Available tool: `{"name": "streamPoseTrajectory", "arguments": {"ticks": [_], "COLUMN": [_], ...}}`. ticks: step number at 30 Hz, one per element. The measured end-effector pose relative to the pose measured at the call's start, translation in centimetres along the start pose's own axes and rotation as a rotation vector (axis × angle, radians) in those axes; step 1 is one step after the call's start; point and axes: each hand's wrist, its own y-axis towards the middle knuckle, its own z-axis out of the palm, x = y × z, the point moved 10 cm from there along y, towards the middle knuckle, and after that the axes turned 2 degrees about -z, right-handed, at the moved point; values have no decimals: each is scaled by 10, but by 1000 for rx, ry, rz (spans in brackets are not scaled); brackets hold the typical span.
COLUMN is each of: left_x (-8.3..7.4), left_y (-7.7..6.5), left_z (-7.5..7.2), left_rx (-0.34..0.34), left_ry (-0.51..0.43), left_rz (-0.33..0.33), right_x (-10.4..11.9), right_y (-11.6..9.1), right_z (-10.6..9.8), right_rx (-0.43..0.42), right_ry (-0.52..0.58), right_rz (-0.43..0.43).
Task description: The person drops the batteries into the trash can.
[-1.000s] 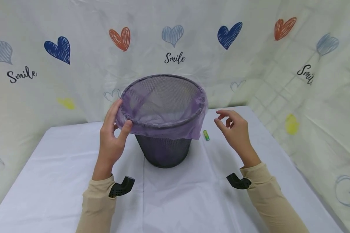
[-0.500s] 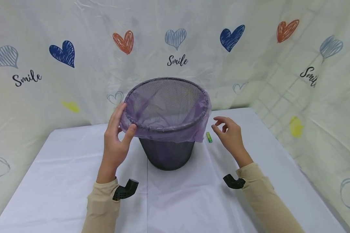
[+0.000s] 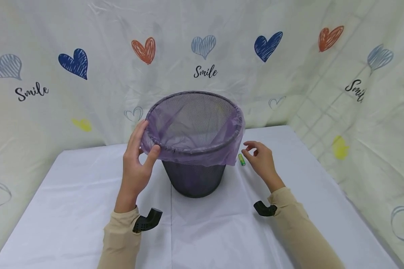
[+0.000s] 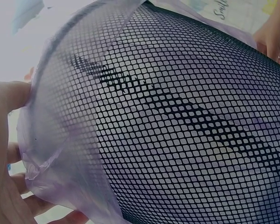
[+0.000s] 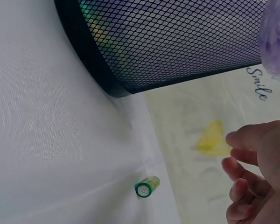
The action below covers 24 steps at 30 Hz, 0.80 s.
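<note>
A black wire-mesh wastebasket (image 3: 194, 179) stands upright on the white-covered table, with a thin purple bin liner (image 3: 202, 157) folded over its rim. My left hand (image 3: 136, 168) rests against the left side of the lined rim, thumb toward the front and fingers fairly straight. In the left wrist view the thumb (image 4: 18, 95) touches the rim, with the other fingers partly behind the liner. A small green-and-yellow battery (image 3: 241, 159) lies on the table right of the basket. Just beside and above it hovers my right hand (image 3: 260, 158), fingers loosely bent, nothing between thumb and forefinger.
Through the basket's mesh, a blurred green-and-yellow patch (image 5: 98, 32) shows near the bottom. A pale curtain (image 3: 175, 22) printed with hearts and "Smile" hangs behind and along the right side. The white tablecloth (image 3: 215, 231) has creases and a fold line.
My right hand has moved left and down, closer to the battery. The left hand stays at the rim. The whole head view has shifted slightly; basket and battery look unmoved.
</note>
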Motion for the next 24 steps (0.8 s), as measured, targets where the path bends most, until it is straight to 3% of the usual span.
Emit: {"name": "streamPoseTrajectory", "arguments": {"ticks": [12,24], "left_x": [3,7], "left_y": [1,2], "left_z": [2,0], "left_rx": [5,-7], "left_ry": [-7,-17], "left_rz": [-5,2], "right_x": [-34,-46], "right_y": [-7,-11], "right_z": [21,40], "right_rx": [167,273], "right_ry": [-158,-139], "right_rz": [226,276]}}
